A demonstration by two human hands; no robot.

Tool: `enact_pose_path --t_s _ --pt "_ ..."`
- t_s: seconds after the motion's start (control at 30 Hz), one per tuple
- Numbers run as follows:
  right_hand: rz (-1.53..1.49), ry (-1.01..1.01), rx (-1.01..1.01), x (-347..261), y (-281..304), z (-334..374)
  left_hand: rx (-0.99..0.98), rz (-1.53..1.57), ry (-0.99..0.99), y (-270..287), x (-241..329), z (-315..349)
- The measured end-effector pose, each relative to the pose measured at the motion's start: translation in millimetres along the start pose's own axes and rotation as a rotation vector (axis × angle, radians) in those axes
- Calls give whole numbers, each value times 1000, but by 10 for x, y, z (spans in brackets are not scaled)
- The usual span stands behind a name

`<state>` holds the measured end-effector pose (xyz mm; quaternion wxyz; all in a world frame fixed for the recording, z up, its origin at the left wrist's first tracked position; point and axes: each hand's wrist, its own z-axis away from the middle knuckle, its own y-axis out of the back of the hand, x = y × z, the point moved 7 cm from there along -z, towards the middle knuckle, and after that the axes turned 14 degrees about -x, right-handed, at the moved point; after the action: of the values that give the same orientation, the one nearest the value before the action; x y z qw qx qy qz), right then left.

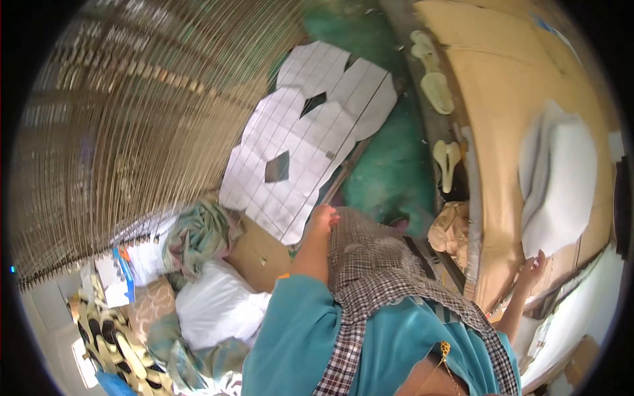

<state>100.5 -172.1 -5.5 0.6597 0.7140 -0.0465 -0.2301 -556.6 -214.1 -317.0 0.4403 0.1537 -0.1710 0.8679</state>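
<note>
My right hand pinches the near end of a pale grey-white sheet. The sheet is folded or stacked, blurred by motion, and appears over a cardboard-covered surface at the right. In the middle, my left hand is closed beside the lower corner of several white cut pieces; whatever it grips, if anything, is hidden. The pieces have scalloped edges and diamond-shaped gaps between them, and thin dark lines cross them in a grid.
A rack of many thin wires fills the left. Cardboard covers the right-hand surface, with pale sole-shaped pieces along its edge. White bags, bundled cloth and a pile of sole-like pieces lie lower left. The floor is green.
</note>
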Motion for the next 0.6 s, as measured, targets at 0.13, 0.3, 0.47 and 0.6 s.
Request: enact_pose_path --t_s 0.13,0.3,0.47,0.6 --pt "261 -274 56 962 138 332 85 -375 -209 -305 942 293" --pt "20 -349 -51 1104 -65 673 189 -487 -341 -545 1483 657" --pt "106 -122 69 597 117 705 215 -541 -291 -725 1477 840" --pt "94 -141 -59 458 74 669 148 -593 -215 -909 1319 902"
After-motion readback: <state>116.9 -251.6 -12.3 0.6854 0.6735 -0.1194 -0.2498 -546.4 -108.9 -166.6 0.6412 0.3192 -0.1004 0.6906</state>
